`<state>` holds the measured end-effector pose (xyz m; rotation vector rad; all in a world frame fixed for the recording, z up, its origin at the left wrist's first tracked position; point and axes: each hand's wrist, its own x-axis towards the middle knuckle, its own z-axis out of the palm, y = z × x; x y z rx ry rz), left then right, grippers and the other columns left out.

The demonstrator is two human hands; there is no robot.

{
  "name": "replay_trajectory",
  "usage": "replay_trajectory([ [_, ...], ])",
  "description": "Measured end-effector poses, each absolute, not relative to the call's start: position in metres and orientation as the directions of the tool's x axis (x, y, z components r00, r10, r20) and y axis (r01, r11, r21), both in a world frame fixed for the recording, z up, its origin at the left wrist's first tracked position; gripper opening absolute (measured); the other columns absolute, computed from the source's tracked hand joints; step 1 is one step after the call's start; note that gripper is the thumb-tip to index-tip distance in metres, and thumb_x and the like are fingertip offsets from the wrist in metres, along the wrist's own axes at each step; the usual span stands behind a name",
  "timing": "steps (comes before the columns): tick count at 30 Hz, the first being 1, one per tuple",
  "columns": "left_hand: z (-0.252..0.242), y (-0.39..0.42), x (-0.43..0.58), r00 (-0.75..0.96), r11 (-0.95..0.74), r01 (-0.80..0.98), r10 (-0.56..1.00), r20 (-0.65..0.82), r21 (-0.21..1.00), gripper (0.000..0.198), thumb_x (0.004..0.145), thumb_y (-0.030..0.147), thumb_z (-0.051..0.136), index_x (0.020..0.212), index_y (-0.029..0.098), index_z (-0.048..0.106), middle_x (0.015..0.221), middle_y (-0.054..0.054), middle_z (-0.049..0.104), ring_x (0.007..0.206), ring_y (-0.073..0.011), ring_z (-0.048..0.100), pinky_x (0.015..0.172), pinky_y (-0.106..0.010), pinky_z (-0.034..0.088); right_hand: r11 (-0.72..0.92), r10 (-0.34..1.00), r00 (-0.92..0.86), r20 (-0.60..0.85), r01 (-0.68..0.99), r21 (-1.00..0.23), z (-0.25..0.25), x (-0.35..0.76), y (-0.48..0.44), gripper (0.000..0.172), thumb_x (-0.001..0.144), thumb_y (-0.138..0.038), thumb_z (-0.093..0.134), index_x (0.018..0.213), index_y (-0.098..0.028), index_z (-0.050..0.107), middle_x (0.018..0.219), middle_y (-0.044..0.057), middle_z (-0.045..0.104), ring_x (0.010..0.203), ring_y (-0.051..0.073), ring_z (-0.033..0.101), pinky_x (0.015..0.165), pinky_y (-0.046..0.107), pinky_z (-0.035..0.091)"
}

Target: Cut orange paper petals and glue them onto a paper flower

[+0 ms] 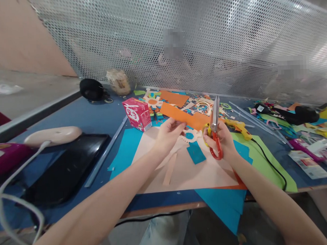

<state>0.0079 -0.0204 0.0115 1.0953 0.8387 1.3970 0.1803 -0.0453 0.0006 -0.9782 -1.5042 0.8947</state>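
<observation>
My left hand (168, 133) pinches the near edge of an orange paper strip (179, 116) and holds it up over the table. In my right hand (225, 140) are scissors (214, 129) with red and yellow handles; their blades point up beside the strip's right end. Under both hands lies a peach sheet (186, 171) with a small blue square (196, 152) and a cut gear shape (190, 135) on it.
A red carton (137, 113) stands at the left of the paper pile. A yellow glue gun (240, 127) with a black cord lies right. A black tablet (65, 168), a pink device (53, 135) and a white cable sit left. Perforated metal screen behind.
</observation>
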Motion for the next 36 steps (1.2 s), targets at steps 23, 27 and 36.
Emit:
replay_trajectory([
  [23, 0.017, -0.007, -0.005, -0.198, -0.266, -0.524, 0.962, 0.188, 0.809, 0.029, 0.049, 0.018, 0.076, 0.073, 0.017, 0.059, 0.067, 0.004, 0.058, 0.059, -0.007, 0.054, 0.053, -0.02, 0.045, 0.257, 0.966, -0.1, 0.239, 0.499, -0.828, -0.001, 0.196, -0.036, 0.045, 0.063, -0.043, 0.075, 0.085, -0.025, 0.04, 0.079, -0.002, 0.052, 0.07, 0.017, 0.053, 0.076, 0.039, 0.048],
  [27, 0.019, -0.009, -0.005, -0.193, -0.31, -0.561, 0.951, 0.243, 0.767, 0.026, 0.051, 0.014, 0.075, 0.072, 0.018, 0.06, 0.065, 0.005, 0.06, 0.055, -0.0062, 0.053, 0.051, -0.02, 0.044, 0.232, 0.973, -0.099, 0.21, 0.497, -0.836, 0.0, 0.196, -0.038, 0.046, 0.063, -0.044, 0.075, 0.086, -0.025, 0.04, 0.083, 0.0, 0.053, 0.073, 0.017, 0.054, 0.077, 0.04, 0.048],
  [36, 0.019, -0.01, -0.005, -0.197, -0.376, -0.532, 0.926, 0.321, 0.759, 0.02, 0.058, 0.012, 0.072, 0.074, 0.019, 0.062, 0.069, 0.003, 0.062, 0.06, -0.0083, 0.057, 0.053, -0.021, 0.046, 0.209, 0.978, -0.11, 0.178, 0.495, -0.844, 0.007, 0.191, -0.043, 0.045, 0.063, -0.045, 0.074, 0.085, -0.025, 0.04, 0.078, -0.002, 0.05, 0.075, 0.019, 0.054, 0.076, 0.039, 0.044],
])
